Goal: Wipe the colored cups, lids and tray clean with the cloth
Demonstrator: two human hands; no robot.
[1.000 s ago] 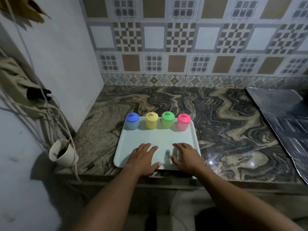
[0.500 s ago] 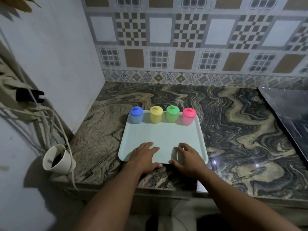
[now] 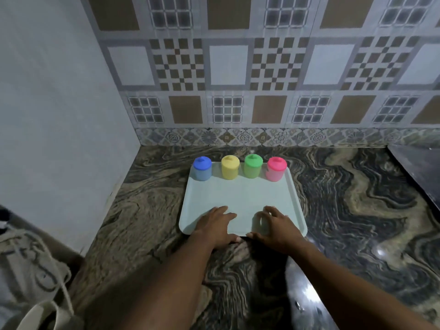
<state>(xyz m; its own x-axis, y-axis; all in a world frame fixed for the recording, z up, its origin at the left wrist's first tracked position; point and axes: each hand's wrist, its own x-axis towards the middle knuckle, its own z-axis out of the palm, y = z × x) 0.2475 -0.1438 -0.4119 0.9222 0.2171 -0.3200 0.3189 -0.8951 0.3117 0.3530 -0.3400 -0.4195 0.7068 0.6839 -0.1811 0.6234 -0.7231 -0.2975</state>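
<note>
A pale green tray [image 3: 240, 194] lies on the marbled counter near the left wall. Along its far edge stand a blue cup [image 3: 202, 172], a yellow cup [image 3: 230, 170], a green cup [image 3: 253, 169] and a pink cup [image 3: 276, 172], each upright with a lid of its own colour on top. My left hand [image 3: 214, 226] and my right hand [image 3: 276, 226] grip the tray's near rim side by side, fingers spread flat on its surface and thumbs at the edge. No cloth is in view.
The marbled counter [image 3: 357, 210] runs right to a dark metal sheet [image 3: 421, 170]. A plain wall [image 3: 59, 115] closes the left side, a tiled wall [image 3: 262, 91] the back. Cords and a white cup [image 3: 40, 315] hang at the lower left, off the counter.
Both hands have slid the tray away from the counter's front edge toward the back wall. The four cups rode along upright in their row.
</note>
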